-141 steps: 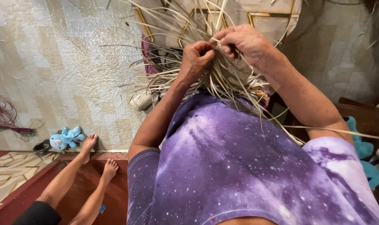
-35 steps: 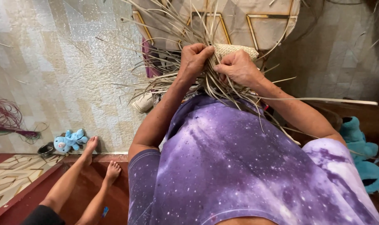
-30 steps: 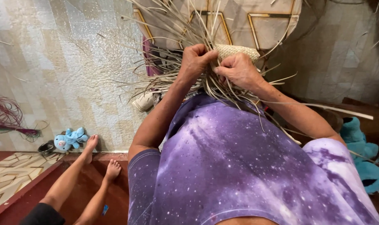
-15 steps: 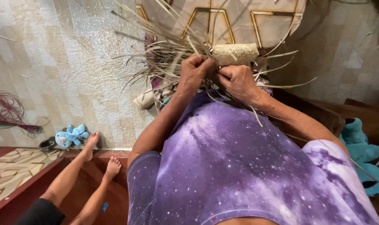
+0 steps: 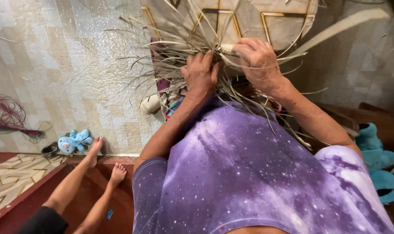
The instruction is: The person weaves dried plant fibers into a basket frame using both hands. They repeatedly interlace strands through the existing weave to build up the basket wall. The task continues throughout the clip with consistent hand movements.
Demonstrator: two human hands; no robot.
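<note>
A half-woven piece of pale dry straw (image 5: 225, 51) sits in front of my chest, with many loose strands (image 5: 162, 56) sticking out to the left and upward. My left hand (image 5: 200, 73) is closed on a bunch of strands just left of the woven part. My right hand (image 5: 259, 60) grips the woven part from the right, fingers curled over it. A long flat strand (image 5: 344, 24) runs up to the right. My purple speckled shirt (image 5: 249, 173) fills the lower view.
Another person's bare legs and feet (image 5: 106, 167) stretch out at lower left on a dark red floor. A small blue soft toy (image 5: 75, 141) and a dark cup (image 5: 49, 149) lie by the tiled floor (image 5: 67, 65). Reddish fibres (image 5: 6, 119) lie at far left. A teal toy (image 5: 374, 151) sits at right.
Both hands have stayed on the straw piece and kept working it; the bundle has turned and the loose strands now fan more to the left. The view has shifted slightly.
</note>
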